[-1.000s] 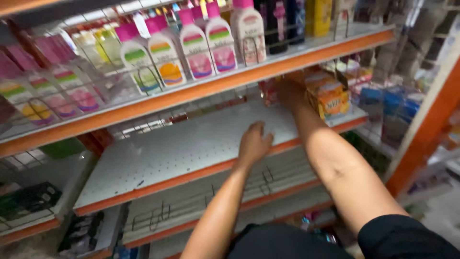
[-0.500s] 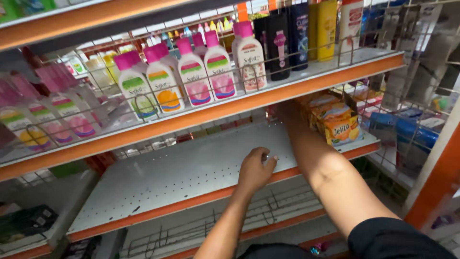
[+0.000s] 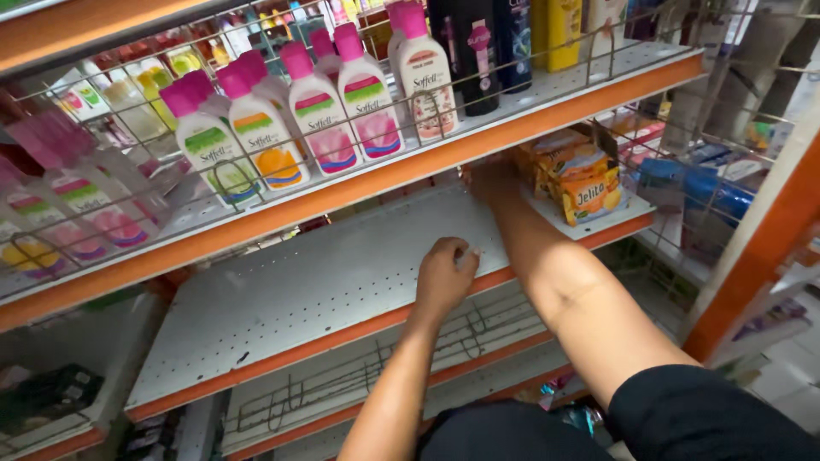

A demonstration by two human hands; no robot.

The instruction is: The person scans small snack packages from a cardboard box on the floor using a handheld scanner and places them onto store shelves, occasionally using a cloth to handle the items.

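Left hand (image 3: pixel 446 277) resting on front edge of bare grey perforated shelf (image 3: pixel 316 290), fingers curled together, holding nothing visible. Right hand (image 3: pixel 489 181) reaching deep under upper shelf (image 3: pixel 478 128), touching or just beside orange snack packets (image 3: pixel 574 175) at right end of grey shelf; grip there partly hidden in shadow, cannot tell whether clamped or apart. Packets stacked in group, near wire side rail. Above, row of white bottles with pink caps (image 3: pixel 316 119) behind wire guard. Dark bottles (image 3: pixel 483 47) further right. Lower shelf (image 3: pixel 359 384) below.
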